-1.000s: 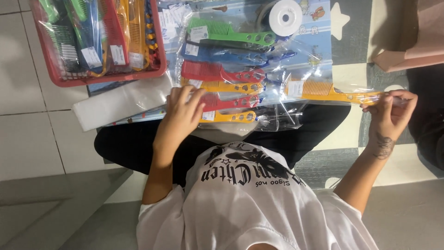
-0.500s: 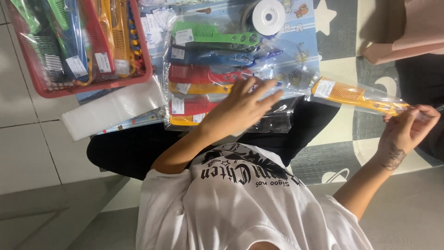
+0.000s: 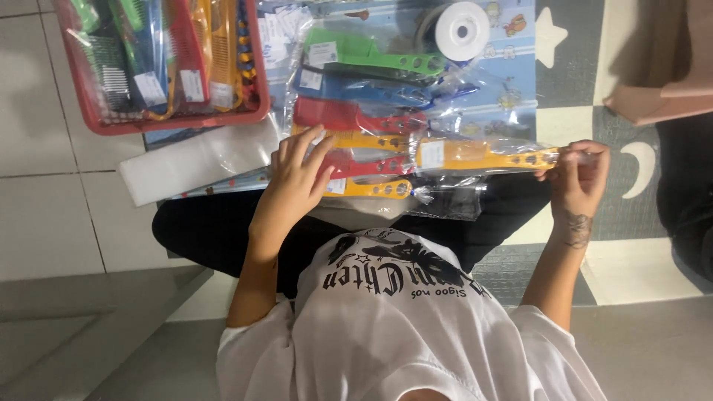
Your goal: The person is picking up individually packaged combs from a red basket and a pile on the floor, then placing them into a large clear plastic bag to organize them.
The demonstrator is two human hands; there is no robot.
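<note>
The person sits on the floor with the work spread just past the knees. The left hand (image 3: pixel 297 174) lies flat, fingers spread and holding nothing, pressing the near end of the row of bagged combs (image 3: pixel 356 126), likely to keep the slippery sleeves from sliding. The right hand (image 3: pixel 575 178), wrist bent inward, pinches the handle end of a bagged yellow comb (image 3: pixel 483 156) and holds it level over the row's right edge. Farther off sit a white tape roll (image 3: pixel 460 30) and a red basket (image 3: pixel 256 96) of packed combs.
</note>
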